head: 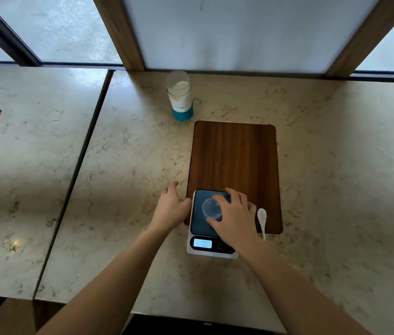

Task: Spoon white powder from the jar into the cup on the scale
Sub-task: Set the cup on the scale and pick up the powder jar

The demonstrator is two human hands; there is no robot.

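Marble-patterned counter tops (130, 165) are filling the scene, two pale slabs meeting at a dark seam on the left, under frosted panes set in wooden frames. Left of centre, a jar (179, 96) of white powder with a blue base is standing upright near the back wall, its lid off, well apart from the hands. Nearer the camera, a left hand (172, 207) is resting with fingers loosely spread and gripping nothing, its fingertips touching the left edge of a small kitchen scale (200, 228) whose display is glowing, the figures blurred. On the scale's dark platform, a clear cup (211, 209) is sitting upright while a right hand (235, 218) is reaching over it, thumb and fingers curving around its rim. The scale is lying partly on a dark wooden board (235, 153). A white spoon (262, 222) is lying on the board just right of the right hand.
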